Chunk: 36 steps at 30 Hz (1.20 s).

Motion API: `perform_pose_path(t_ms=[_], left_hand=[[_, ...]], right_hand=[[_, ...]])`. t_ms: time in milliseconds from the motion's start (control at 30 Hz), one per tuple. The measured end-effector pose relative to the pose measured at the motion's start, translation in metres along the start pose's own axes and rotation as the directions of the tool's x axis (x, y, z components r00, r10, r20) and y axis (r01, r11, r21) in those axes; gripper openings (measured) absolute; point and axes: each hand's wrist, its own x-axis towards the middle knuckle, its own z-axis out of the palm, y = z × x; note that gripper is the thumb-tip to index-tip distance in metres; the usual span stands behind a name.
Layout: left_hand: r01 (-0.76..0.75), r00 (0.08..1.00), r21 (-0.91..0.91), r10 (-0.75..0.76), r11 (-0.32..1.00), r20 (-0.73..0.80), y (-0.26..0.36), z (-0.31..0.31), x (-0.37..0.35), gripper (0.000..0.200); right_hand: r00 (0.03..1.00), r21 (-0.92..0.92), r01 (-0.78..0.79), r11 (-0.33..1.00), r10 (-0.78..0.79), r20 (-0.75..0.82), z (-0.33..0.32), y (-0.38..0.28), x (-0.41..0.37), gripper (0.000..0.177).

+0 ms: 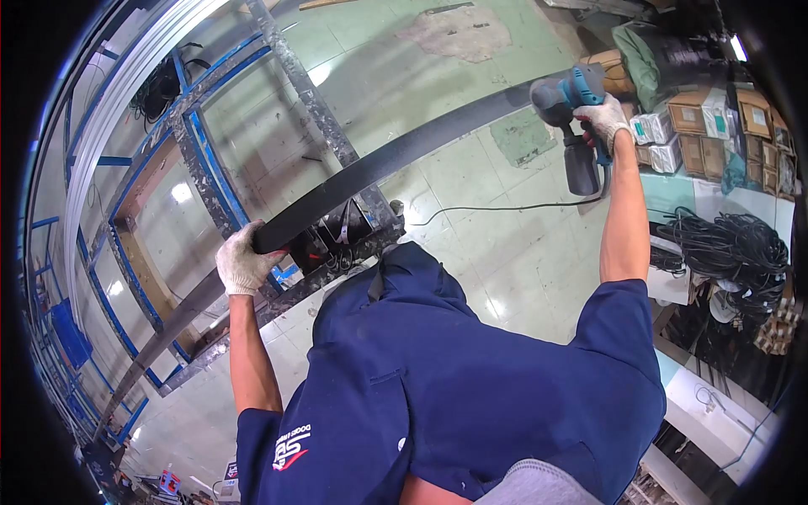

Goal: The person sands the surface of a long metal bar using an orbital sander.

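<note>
My left hand (pixel 245 263), in a white knitted glove, grips a long dark grey flat bar (pixel 370 172) with its fingers wrapped round the edge. The bar runs slantwise from the lower left, past my left hand, toward the upper right. In my right hand (pixel 606 120), gloved too, is a teal and grey electric paint sprayer (pixel 581 85) with a dark cup (pixel 581 168) hanging below it. The sprayer's round front overlaps the far stretch of the bar in this view. A thin black cable (pixel 513 207) trails across the floor near the cup.
Paint-spattered metal frames with blue edges (pixel 198 156) stand at the left, beside a bundle of long white profiles (pixel 88 126). Cardboard boxes (pixel 700 112) are stacked at the right, above a tangled heap of black cable or strip (pixel 728 252). Pale green tiles (pixel 471 244) cover the floor.
</note>
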Motion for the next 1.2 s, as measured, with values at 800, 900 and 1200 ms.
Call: perform_pose_path(t_ms=[800, 900, 1200], left_hand=[[0.011, 1.0, 0.025, -0.011, 1.0, 0.005, 0.001, -0.003, -0.002, 0.067], [0.01, 1.0, 0.033, -0.011, 0.999, 0.016, 0.0, -0.003, -0.001, 0.07], [0.03, 0.999, 0.012, -0.03, 0.999, 0.023, 0.002, -0.005, -0.001, 0.071]], right_hand=[[0.991, -0.052, 0.109, 0.993, -0.104, 0.084, 0.065, -0.041, -0.076, 0.056], [0.999, -0.012, 0.006, 1.0, -0.005, 0.044, 0.05, -0.04, -0.055, 0.055], [0.974, -0.149, 0.19, 0.97, -0.167, 0.156, 0.089, -0.079, -0.152, 0.066]])
